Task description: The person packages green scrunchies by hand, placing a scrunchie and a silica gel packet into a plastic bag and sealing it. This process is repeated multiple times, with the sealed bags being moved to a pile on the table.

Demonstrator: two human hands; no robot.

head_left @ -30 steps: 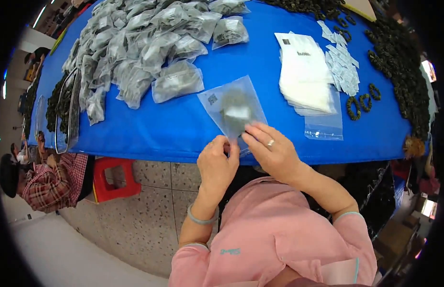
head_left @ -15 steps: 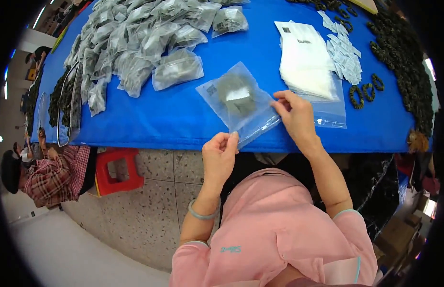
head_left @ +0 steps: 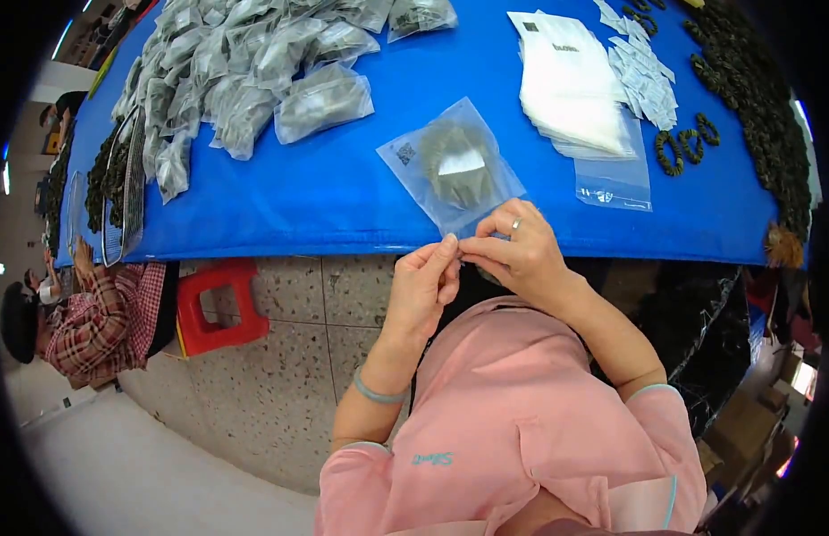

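A frosted zip-lock bag [head_left: 457, 170] lies near the table's front edge, with a dark green ring-shaped piece and a small white packet showing through it. One of its corners bears a dark square code. At the bag's near edge, my left hand [head_left: 425, 284] is closed in a pinch, thumb against fingers. My right hand [head_left: 521, 250], wearing a ring, pinches the same edge close beside it, and the fingertips of both hands nearly meet. The pinched strip of plastic is mostly hidden by my fingers.
Filled bags [head_left: 244, 71] are heaped at the back left. A stack of flat bags [head_left: 571, 89], small white packets [head_left: 642, 76], loose green rings [head_left: 689, 147] and a dark green pile [head_left: 758, 116] occupy the right. A wire basket [head_left: 128, 192], red stool [head_left: 219, 308] and seated person [head_left: 101, 313] are left.
My right hand has moved left and down along the bag's near edge to meet my left hand. The bag has turned slightly, and the whole view has shifted a little.
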